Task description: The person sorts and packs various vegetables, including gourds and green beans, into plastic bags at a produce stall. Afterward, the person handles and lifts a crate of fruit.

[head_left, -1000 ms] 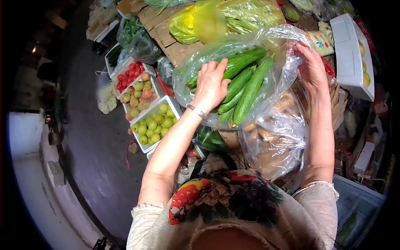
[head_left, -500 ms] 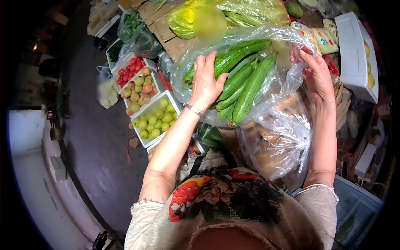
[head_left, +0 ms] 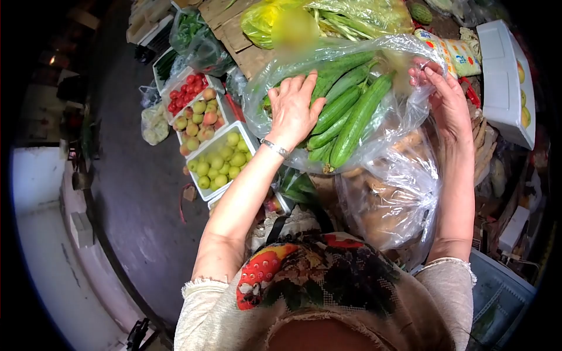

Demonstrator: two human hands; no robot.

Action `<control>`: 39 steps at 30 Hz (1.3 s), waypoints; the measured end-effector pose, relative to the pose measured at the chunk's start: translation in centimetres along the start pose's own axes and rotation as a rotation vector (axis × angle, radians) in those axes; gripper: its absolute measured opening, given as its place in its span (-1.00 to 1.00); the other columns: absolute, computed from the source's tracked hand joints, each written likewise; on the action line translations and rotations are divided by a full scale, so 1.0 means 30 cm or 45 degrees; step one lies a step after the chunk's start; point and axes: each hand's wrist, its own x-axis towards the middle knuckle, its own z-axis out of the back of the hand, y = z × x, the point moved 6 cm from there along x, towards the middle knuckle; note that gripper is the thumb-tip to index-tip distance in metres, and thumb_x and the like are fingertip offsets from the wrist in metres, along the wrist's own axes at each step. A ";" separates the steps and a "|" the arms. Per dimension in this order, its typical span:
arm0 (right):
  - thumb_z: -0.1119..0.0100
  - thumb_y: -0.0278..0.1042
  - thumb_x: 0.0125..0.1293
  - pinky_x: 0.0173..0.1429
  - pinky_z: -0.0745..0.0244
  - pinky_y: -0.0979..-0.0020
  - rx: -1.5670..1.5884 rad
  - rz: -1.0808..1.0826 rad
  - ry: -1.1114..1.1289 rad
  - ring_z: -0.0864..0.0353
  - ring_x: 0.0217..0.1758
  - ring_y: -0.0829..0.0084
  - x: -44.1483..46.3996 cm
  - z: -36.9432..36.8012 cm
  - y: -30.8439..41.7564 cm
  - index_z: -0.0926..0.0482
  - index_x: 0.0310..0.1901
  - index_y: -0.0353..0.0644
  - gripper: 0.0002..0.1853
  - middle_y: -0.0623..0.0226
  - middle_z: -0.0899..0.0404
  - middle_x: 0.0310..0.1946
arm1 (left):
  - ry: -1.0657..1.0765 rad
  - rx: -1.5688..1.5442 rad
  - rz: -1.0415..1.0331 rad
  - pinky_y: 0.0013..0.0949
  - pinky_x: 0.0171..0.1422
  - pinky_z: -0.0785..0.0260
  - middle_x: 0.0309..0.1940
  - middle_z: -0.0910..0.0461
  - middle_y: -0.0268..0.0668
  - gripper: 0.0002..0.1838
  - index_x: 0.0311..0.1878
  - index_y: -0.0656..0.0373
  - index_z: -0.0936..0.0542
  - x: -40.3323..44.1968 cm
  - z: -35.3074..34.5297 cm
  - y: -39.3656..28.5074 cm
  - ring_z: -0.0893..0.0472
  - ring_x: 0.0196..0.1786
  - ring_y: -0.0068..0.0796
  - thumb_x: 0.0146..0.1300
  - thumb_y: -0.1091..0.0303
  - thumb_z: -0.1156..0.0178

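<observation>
A clear plastic bag (head_left: 257, 88) lies spread wide in front of me, with several long, ridged green luffa gourds (head_left: 361, 120) in it. My left hand (head_left: 293, 108) is over the gourds at the left side, fingers across one and thumb against its near side; the palm is hidden. On the right, my right hand (head_left: 442, 93) pinches the bag's rim and holds it up. Below the gourds sits a second clear bag (head_left: 389, 193) with brownish contents that I cannot make out.
To the left stand white foam boxes with tomatoes (head_left: 187, 93), peaches (head_left: 202, 120) and yellow-green fruit (head_left: 219, 167). Beyond the gourds lie cardboard (head_left: 225, 26) and a yellow bag (head_left: 363, 14) of greens. A white foam box (head_left: 500, 82) tilts at the right.
My left hand has shifted slightly right over the gourds, which have turned a little. My right hand keeps its hold on the bag's rim. The whole view has shifted slightly.
</observation>
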 end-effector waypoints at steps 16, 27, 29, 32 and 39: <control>-0.14 -0.31 0.41 0.08 -0.54 0.41 0.127 0.049 -0.022 -0.65 -0.06 0.45 0.005 0.011 -0.005 -0.55 0.08 -0.31 -0.69 0.21 -0.68 -0.14 | 0.459 -0.088 -0.117 -0.15 -0.04 -0.36 -0.14 -0.45 -0.09 -0.41 0.36 0.11 -0.34 -0.161 0.000 -0.264 -0.55 -0.11 -0.12 0.28 0.18 -0.17; -0.11 -0.29 0.43 0.10 -0.50 0.43 0.163 0.055 -0.076 -0.64 -0.06 0.47 0.017 0.055 -0.036 -0.55 0.05 -0.31 -0.71 0.24 -0.68 -0.13 | 0.152 -0.557 0.005 -0.12 0.09 -0.42 0.05 -0.39 0.06 -0.51 0.29 0.12 -0.44 -0.163 0.066 -0.243 -0.52 0.01 0.08 0.26 0.43 -0.15; -0.09 -0.29 0.44 0.10 -0.51 0.42 0.198 0.075 -0.033 -0.64 -0.05 0.46 0.020 0.055 -0.033 -0.55 0.01 -0.32 -0.73 0.22 -0.67 -0.14 | 0.151 -0.489 -0.086 -0.11 0.14 -0.40 0.07 -0.40 0.05 -0.51 0.28 0.12 -0.45 -0.127 0.117 -0.236 -0.49 0.06 0.07 0.25 0.42 -0.15; -0.04 -0.32 0.47 0.11 -0.52 0.39 0.292 0.107 -0.053 -0.64 -0.05 0.41 0.019 0.046 -0.020 -0.53 0.03 -0.35 -0.73 0.17 -0.66 -0.13 | 0.100 -0.291 -0.155 -0.13 0.17 -0.34 0.05 -0.43 -0.04 -0.47 0.26 0.05 -0.48 -0.073 0.089 -0.175 -0.46 0.06 0.00 0.16 0.45 -0.19; -0.01 -0.40 0.46 0.10 -0.53 0.37 0.438 0.214 -0.073 -0.62 -0.04 0.37 0.029 0.067 -0.001 -0.50 0.07 -0.37 -0.73 0.13 -0.63 -0.08 | 0.026 -0.062 -0.102 -0.11 0.17 -0.25 0.11 -0.42 -0.03 -0.46 0.26 0.00 -0.47 -0.084 0.042 -0.139 -0.42 0.11 -0.03 0.17 0.39 -0.24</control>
